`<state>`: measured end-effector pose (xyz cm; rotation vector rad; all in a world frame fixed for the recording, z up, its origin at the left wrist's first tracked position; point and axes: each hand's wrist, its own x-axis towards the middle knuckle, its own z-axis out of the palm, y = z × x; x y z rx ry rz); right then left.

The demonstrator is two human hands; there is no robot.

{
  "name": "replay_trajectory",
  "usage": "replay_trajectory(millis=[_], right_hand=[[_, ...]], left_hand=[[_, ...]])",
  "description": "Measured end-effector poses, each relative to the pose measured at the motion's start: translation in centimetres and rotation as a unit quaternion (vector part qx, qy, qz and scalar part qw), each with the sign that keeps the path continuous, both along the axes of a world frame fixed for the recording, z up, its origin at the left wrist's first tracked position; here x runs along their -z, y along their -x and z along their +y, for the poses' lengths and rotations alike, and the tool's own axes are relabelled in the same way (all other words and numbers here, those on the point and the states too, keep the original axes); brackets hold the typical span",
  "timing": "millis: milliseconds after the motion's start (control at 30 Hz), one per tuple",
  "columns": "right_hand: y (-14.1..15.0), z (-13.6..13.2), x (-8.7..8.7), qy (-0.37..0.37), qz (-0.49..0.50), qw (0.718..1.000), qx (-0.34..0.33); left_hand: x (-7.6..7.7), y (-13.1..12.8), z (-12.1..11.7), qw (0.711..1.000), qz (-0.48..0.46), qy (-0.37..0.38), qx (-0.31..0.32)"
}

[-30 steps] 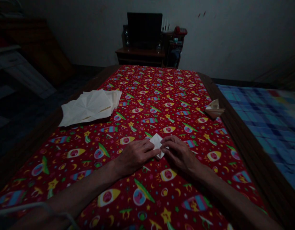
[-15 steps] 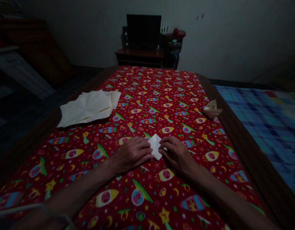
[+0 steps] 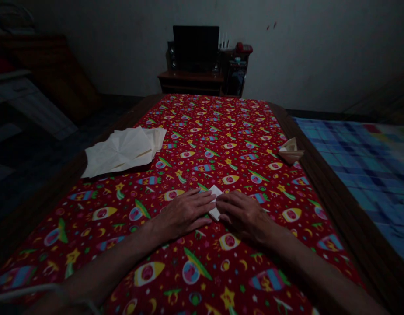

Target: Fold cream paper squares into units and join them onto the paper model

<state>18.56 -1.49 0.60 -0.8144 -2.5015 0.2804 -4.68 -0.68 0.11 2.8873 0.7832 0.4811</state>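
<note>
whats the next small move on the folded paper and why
I'd probably press the folded paper flatter with the left hand: it lies outstretched over the left part, while the right hand, more curled, seems placed to steady the right side.

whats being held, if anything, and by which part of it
A small folded white paper: the left hand lies over its left side, the right hand over its right side. Whether they grip it or only press it cannot be told.

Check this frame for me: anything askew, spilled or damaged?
Nothing looks spilled. The stack of creased paper sheets is untidy, its edges misaligned. Two small reddish marks on the wall also stand out against its plain surface, possibly stains.
</note>
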Motion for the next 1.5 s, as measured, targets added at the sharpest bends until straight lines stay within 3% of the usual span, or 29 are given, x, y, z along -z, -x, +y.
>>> replay_trajectory(millis=[133, 267, 400, 567, 767, 933, 1133, 1267, 1500], right_hand=[[-0.7, 0.1, -0.8, -0.055, -0.072, 0.995, -0.045], [-0.9, 0.3, -0.2, -0.086, -0.111, 0.989, -0.033], [-0.5, 0.9, 1.0, -0.084, -0.035, 0.996, -0.008], [0.5, 1.0, 0.2, 0.026, 0.117, 0.991, 0.061], [1.3, 0.4, -1.4, 0.132, 0.168, 0.971, 0.108], [1.4, 0.4, -1.6, 0.069, 0.124, 0.987, 0.075], [1.5, 0.2, -1.6, 0.018, 0.065, 0.994, 0.086], [1.5, 0.0, -1.7, -0.051, 0.014, 0.994, 0.093], [1.2, 0.5, -2.2, -0.156, 0.022, 0.985, 0.067]], left_hand=[[0.3, 0.3, 0.3, 0.999, -0.031, 0.027, -0.015], [0.4, 0.5, 0.6, 0.998, -0.04, 0.044, -0.017], [0.1, 0.3, 0.6, 0.997, -0.063, 0.047, -0.018], [-0.2, -1.0, 0.4, 0.974, -0.2, 0.082, -0.071], [-0.7, -1.8, -0.2, 0.931, -0.284, 0.206, -0.103], [-0.9, -1.6, -0.6, 0.932, -0.265, 0.229, -0.098], [-1.1, -1.6, -1.0, 0.935, -0.258, 0.232, -0.075], [-1.3, -1.9, -1.1, 0.949, -0.238, 0.193, -0.074], [-2.3, -1.4, -1.0, 0.96, -0.275, -0.025, -0.042]])
